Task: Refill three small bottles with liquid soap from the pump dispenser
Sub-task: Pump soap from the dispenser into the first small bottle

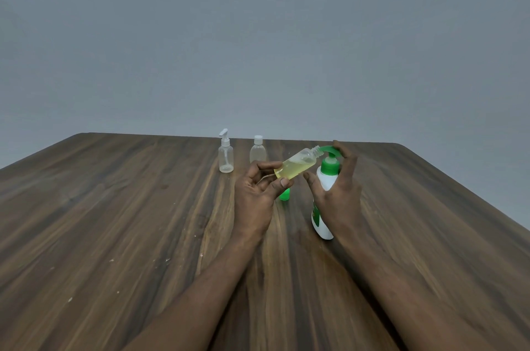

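Note:
My left hand [258,193] grips a small clear bottle [296,164], uncapped and tilted, partly filled with yellowish soap. Its open neck sits right at the green nozzle of the pump dispenser [324,198]. The dispenser is white with a green pump head and stands on the table. My right hand [337,190] wraps around the dispenser, with a finger on top of the pump head. A green cap [284,195] stands on the table just below the held bottle. Farther back stand a small clear pump bottle [226,157] and a small clear bottle with a white cap [257,148].
Everything sits on a dark wooden table [114,207] whose far edge runs just behind the two standing bottles. Small pale specks dot the wood at the front left. A plain grey wall fills the background.

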Demonstrator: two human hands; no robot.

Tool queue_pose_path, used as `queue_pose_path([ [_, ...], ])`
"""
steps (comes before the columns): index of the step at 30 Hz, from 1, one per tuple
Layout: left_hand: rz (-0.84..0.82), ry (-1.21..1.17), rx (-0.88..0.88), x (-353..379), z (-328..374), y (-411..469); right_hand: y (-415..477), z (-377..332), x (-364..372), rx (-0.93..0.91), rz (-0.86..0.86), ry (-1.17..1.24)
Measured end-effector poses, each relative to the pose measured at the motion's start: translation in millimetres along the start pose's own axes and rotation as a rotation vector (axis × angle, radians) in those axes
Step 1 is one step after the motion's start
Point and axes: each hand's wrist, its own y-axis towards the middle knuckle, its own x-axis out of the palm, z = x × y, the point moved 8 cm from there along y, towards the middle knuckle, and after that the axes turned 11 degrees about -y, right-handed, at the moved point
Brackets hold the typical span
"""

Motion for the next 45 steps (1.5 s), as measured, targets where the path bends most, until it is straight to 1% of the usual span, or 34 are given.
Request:
queue_pose_path([
  [6,0.001,0.011,-0.002,0.9,-0.6,0.0,0.0,0.4,-0.1,-0.006,-0.004,0.001],
  [14,0.014,0.024,-0.012,0.3,0.5,-0.7,-0.1,3.2,-1.1,0.002,0.035,-0.016],
  [33,0.025,0.027,-0.026,0.9,1.0,-2.3,0.3,5.5,0.4,0.021,0.029,-0.007],
  [37,0.024,0.023,-0.022,3.3,2.7,-3.4,-0.2,0.2,0.8,-0.001,-0.002,-0.005],
  [45,0.019,0.03,-0.021,4.0,3.1,-3.7,-0.5,3.2,0.0,0.0,0.005,-0.001],
])
